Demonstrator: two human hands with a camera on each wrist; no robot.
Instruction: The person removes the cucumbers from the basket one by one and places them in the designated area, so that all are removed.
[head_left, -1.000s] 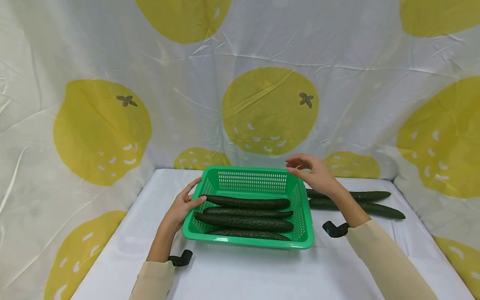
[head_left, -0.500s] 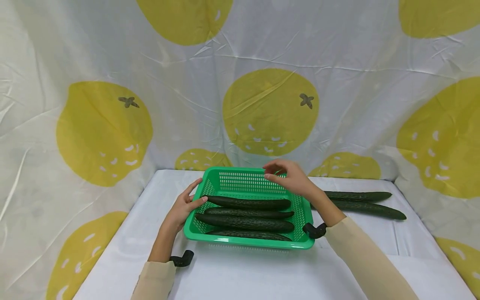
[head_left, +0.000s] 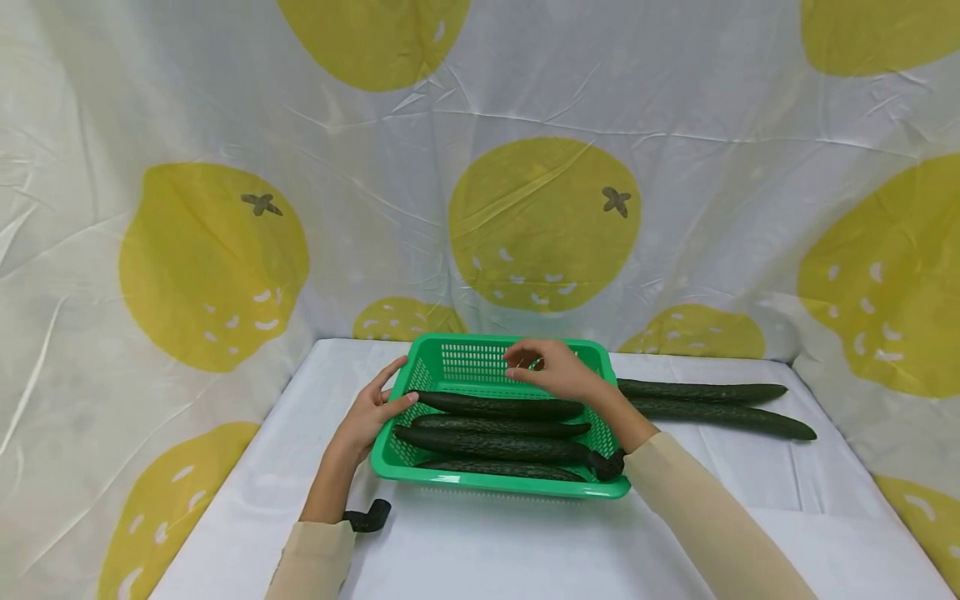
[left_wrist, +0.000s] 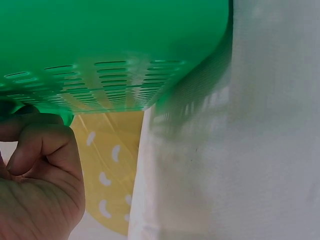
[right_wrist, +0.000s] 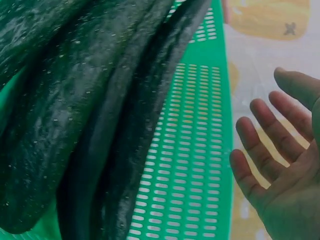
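A green perforated plastic basket (head_left: 501, 478) holds several long dark green cucumbers (head_left: 495, 447) lying side by side. My left hand (head_left: 365, 414) grips its left rim, thumb over the edge beside a cucumber's tip; in the left wrist view, curled fingers (left_wrist: 45, 127) show against the basket's outer side. Over the back right part of the basket hovers my right hand (head_left: 555, 367), nothing in its grasp. The right wrist view shows that hand's fingers (right_wrist: 277, 135) spread and loosely bent near the basket's long rim, apart from the cucumbers (right_wrist: 115, 100).
Two more cucumbers (head_left: 720, 416) lie on the white-covered table (head_left: 480, 550) to the right of the basket, their left ends hidden behind it and the right arm. A white curtain printed with yellow lemons (head_left: 543, 225) hangs behind and at both sides.
My right hand has moved left and slightly down, from the basket's back right corner to above its interior. My left hand keeps its grip on the rim; the cucumbers stay put.
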